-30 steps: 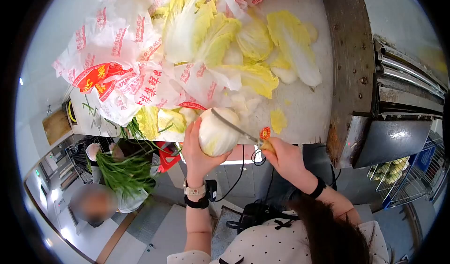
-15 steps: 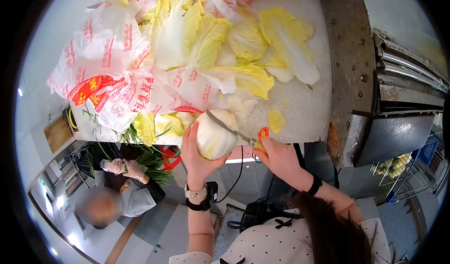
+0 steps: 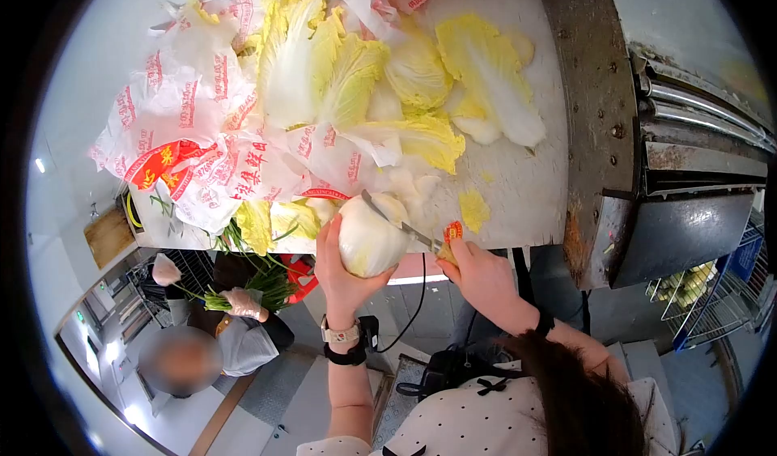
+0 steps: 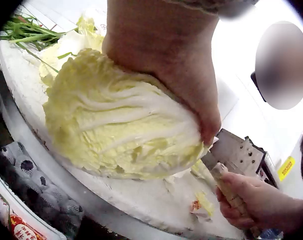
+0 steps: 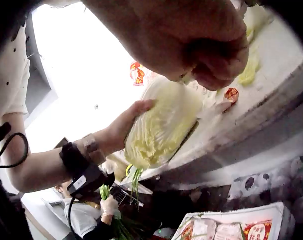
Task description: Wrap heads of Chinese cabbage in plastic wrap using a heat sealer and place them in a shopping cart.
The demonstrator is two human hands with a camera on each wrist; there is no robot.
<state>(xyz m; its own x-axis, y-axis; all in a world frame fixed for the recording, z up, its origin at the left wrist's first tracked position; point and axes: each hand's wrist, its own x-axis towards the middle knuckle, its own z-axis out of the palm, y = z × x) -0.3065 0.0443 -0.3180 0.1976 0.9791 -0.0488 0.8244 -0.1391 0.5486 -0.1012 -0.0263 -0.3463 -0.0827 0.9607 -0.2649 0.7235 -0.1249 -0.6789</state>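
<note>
Left hand (image 3: 344, 276) cupped round cabbage (image 3: 372, 241) at near edge of bench (image 3: 526, 205), right hand (image 3: 486, 279) clenched on knife (image 3: 420, 236) — cabbage likely heavyish, firm, leaves crisp, maybe slick — best held round its broad belly, clear of the blade.

One head of Chinese cabbage (image 3: 366, 241), whole in outline, was held in the left hand (image 3: 340, 274) at the near edge of the desk (image 3: 522, 205). Its stem end was smooth and white; the leaf end was pale yellow, ribbed and frilled. One knife (image 3: 405, 229) – dark, curved blade, light tan handle – was gripped in the right hand (image 3: 487, 279). The blade crossed the white end – depth of any cut could not be determined.
</note>
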